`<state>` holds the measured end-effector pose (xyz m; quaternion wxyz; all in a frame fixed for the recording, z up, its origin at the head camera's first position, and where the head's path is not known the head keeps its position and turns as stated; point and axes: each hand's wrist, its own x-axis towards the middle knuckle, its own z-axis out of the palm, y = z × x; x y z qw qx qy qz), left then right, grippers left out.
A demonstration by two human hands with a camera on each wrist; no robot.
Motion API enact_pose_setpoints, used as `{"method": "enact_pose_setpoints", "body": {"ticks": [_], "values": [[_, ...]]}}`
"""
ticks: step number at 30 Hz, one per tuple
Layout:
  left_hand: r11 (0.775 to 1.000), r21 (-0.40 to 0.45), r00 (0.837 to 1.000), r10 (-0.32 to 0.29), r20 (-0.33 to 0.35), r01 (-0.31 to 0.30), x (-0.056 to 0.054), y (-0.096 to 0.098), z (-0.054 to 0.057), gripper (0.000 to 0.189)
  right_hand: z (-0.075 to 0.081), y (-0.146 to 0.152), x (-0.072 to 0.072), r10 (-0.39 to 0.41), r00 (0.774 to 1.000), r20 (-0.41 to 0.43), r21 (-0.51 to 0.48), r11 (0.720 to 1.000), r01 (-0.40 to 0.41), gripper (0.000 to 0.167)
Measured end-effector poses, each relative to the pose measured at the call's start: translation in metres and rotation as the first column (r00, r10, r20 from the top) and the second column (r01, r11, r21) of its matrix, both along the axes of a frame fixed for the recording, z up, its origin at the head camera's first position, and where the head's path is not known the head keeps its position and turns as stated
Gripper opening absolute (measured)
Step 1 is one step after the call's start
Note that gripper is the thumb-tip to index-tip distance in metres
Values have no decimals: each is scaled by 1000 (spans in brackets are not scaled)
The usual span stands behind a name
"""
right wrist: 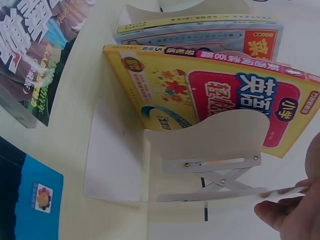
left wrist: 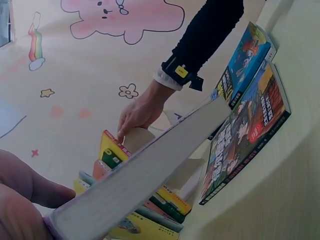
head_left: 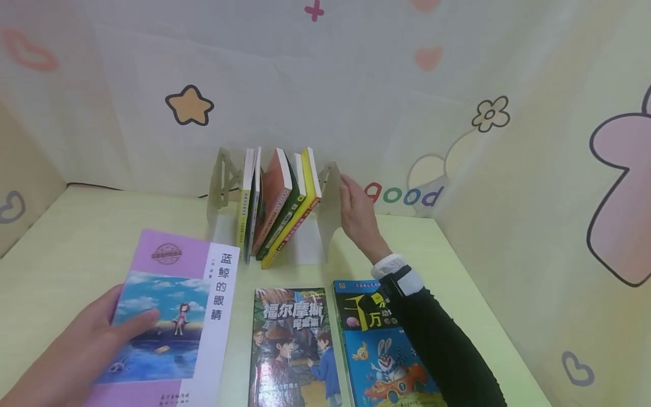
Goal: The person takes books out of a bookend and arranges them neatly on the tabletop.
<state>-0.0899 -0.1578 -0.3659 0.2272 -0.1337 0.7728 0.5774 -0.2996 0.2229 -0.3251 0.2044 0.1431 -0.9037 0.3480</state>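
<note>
My left hand (head_left: 119, 328) grips a purple-and-white paperback book (head_left: 213, 339) by its left side, thumb across the cover picture. In the left wrist view that book's page edge (left wrist: 145, 175) crosses the frame. Farther off, my right hand (head_left: 360, 217) pinches the upper edge of the right end plate (head_left: 331, 198) of a white expandable book rack. Several books stand in the rack, and the yellow one (right wrist: 165, 95) leans to the right. The rack's folding scissor bars (right wrist: 222, 181) show in the right wrist view.
Two books lie face up on the pale table (head_left: 46, 271): a comic-style book (head_left: 290, 350) in the middle and a blue picture book (head_left: 381, 362) under my right forearm. A printed cloth wall (head_left: 305, 85) stands behind the rack.
</note>
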Motion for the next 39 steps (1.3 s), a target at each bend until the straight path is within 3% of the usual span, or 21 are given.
{"method": "enact_pose_setpoints", "body": {"ticks": [5,9,19,29,39], "values": [[992,126,1000,16,19,-18,-1,-4,-3,93,-8,-1,-3,-21,1000,-16,39,999,21,48],[970,237,998,34,48,-45,-3,-5,-7,92,-11,-4,-4,-35,999,-2,83,996,35,51],[921,380,994,56,97,-89,-4,6,-18,94,-14,-5,-6,-75,997,-31,142,987,78,51],[951,308,1000,-10,28,1,-7,20,-30,91,-21,-11,-8,-116,989,-90,191,973,132,50],[939,345,999,-8,45,-8,-14,23,-46,87,-26,-9,-12,-154,977,-145,196,964,181,48]]}}
